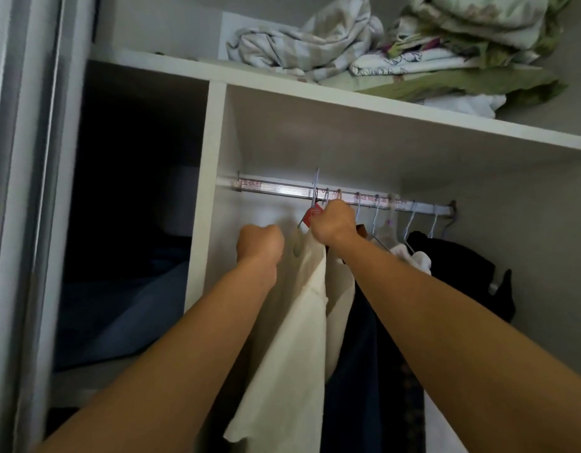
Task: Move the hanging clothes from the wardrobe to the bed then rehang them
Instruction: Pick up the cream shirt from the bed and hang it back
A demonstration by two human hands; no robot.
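Cream cloth filled the middle of the view: one cream garment (pixel 302 322) hung on a hanger whose hook (pixel 316 188) stood at the metal rail (pixel 276 188), apart from the other hooks. I could not tell if this hook rested on the rail or was lifted just above it. A red tag (pixel 312 214) hung beside it. To the right I counted about seven more hooks on the rail, close together, carrying a navy garment (pixel 357 354), a white garment (pixel 413 256) and a black garment (pixel 462 263).

Two hands were raised. The right hand (pixel 333 222) was curled around the top of the cream garment's hanger, just under the rail. The left hand (pixel 260 241) was closed in a fist at the left shoulder of the same garment; whether it pinched the cloth I could not tell.

The rail was bare from the white divider panel (pixel 204 191) to the first hook, so there was open room on the left. The right end of the rail was crowded up to the bracket. On the shelf (pixel 315 88) above lay two piles of folded bedding (pixel 413 44), one reaching over the shelf's front edge.
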